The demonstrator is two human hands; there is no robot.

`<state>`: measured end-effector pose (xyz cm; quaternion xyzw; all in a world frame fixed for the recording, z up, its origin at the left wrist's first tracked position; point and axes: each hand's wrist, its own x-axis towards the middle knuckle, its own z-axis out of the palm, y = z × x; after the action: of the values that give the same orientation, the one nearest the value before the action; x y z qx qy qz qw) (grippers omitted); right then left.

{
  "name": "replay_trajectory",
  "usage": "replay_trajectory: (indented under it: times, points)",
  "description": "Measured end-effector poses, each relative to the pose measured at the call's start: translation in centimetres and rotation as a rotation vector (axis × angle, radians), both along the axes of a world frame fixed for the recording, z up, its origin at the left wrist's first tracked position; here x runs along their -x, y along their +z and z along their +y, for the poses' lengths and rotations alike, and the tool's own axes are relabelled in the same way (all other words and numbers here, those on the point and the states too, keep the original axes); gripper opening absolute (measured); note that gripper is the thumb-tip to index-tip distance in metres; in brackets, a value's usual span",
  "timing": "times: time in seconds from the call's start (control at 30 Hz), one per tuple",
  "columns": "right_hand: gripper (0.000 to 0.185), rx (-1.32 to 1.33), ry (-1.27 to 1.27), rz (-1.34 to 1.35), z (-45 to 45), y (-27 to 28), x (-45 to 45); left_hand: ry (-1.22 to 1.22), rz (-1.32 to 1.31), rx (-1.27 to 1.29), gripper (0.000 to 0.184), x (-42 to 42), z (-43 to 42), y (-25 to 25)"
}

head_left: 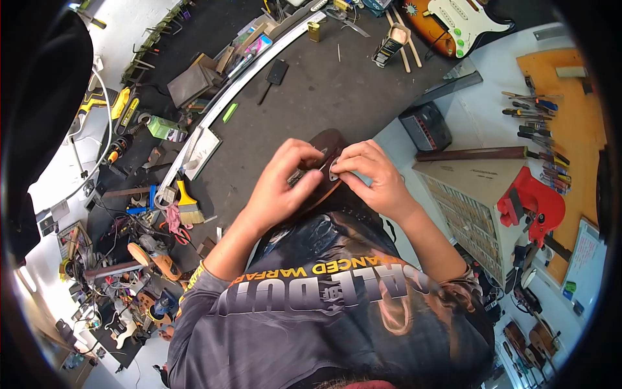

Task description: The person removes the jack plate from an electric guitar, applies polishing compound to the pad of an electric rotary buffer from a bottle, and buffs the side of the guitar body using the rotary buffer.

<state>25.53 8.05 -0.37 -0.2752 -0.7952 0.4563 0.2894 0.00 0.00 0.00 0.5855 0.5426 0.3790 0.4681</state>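
Observation:
A dark reddish-brown piece with a rounded end [329,140], possibly an instrument body, rests at the bench edge against my torso, largely covered by my hands. My left hand [285,178] is over its left side, fingers curled and thumb pointing inward; what it grips is hidden. On the other side, my right hand [372,175] pinches a small shiny metal plate [334,170] between thumb and fingertips, close against the brown piece. A thin orange-brown edge [330,192] shows below the hands.
On the dark bench [291,110] lie a green marker [230,113], a black flat tool [276,72], a small open box [391,45] and a sunburst guitar body [447,26]. A yellow-handled brush [188,202] lies left. A black speaker box [424,128] stands right.

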Motion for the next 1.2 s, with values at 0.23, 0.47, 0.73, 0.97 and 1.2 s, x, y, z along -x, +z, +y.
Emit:
replay_trajectory:
  times: [0.23,0.47,0.73,0.97,1.2]
  points:
    - [0.026,0.053,-0.047,0.032,0.2,-0.5,0.5,0.055,0.269,-0.157,0.043,-2.3,-0.7,1.4]
    - [0.027,0.149,-0.056,0.047,0.2,-0.7,0.4,0.109,0.300,-0.177,0.030,-2.9,-0.4,1.2]
    - [0.027,0.189,-0.096,0.075,-0.2,-1.6,0.3,0.106,0.325,-0.182,0.026,-3.1,-0.4,1.3]
    - [0.041,0.362,-0.183,0.137,-1.1,-3.2,0.2,0.093,0.380,-0.180,0.028,-3.5,-0.7,1.8]
    - [0.028,-0.142,-0.048,0.128,0.7,-3.0,1.4,0.085,0.492,-0.382,0.041,-2.1,-0.7,1.6]
